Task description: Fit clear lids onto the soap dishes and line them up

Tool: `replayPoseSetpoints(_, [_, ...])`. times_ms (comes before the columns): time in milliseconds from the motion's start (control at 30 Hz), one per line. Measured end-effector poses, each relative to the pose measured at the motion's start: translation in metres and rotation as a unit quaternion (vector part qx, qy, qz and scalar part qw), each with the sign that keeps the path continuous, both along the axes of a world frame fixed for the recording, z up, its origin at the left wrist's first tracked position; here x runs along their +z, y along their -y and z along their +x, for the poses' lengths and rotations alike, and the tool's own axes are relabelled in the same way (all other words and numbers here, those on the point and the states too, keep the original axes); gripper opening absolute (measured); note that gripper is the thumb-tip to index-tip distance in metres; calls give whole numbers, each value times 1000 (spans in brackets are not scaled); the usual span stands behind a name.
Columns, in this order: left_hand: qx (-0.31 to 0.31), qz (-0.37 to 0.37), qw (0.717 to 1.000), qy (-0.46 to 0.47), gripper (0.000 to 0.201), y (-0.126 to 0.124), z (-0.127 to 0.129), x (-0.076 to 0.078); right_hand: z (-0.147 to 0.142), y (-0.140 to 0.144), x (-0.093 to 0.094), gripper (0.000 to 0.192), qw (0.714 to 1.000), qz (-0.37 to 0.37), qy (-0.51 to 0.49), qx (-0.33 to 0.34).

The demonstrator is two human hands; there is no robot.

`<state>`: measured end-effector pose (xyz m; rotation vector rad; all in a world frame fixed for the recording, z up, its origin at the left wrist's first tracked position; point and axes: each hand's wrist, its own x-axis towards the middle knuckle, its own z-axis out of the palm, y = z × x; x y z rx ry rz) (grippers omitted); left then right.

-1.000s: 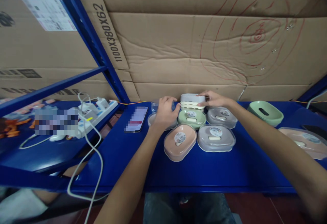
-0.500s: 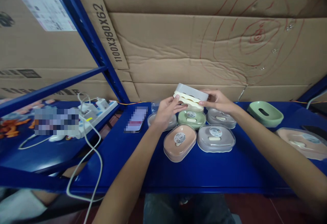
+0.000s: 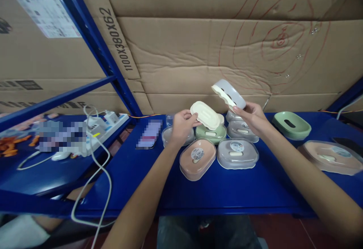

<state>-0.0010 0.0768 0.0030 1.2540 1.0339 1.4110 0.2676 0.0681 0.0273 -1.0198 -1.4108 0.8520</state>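
Head view: the left hand (image 3: 183,128) pinches a cream tray (image 3: 206,115) at its left end, thumb laid over the edge and fingers curled behind. The tray's long axis slants from upper left down to lower right, its broad ribbed face turned toward the wearer, and the far end points away from the hand, to the right. It is held above the tabletop (image 3: 170,194), in front of the green case (image 3: 202,133) and partly hiding it.

The right hand (image 3: 255,115) is closed on the lower right end of a grey box (image 3: 236,95), thumb on its cream rim and fingers wrapped behind. The box also slants from upper left to lower right, up and to the left of that hand, rim side facing down and toward the wearer.

Half a second ago the grey box and the cream layers sat together between both hands, just above the green case. Now box and tray are apart, the box higher and tipped more steeply, the tray turned to show its face. The peach case (image 3: 197,162) stays on the tabletop nearer the wearer.
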Motion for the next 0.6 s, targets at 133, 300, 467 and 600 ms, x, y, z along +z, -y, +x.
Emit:
replayPoseSetpoints(133, [44,5,996,-78,29,-2,1,-5,13,12,-10,58,1000,-8,3,-21])
replayPoseSetpoints(300, [115,54,962,-241,24,-2,-4,-4,14,18,-15,56,1000,-3,17,-16])
replayPoseSetpoints(467, [156,136,902,-378,17,1,-5,-1,13,19,-18,60,997,34,73,8])
replayPoseSetpoints(600, [124,131,939,-292,28,7,-5,9,11,26,-18,65,973,135,189,-16])
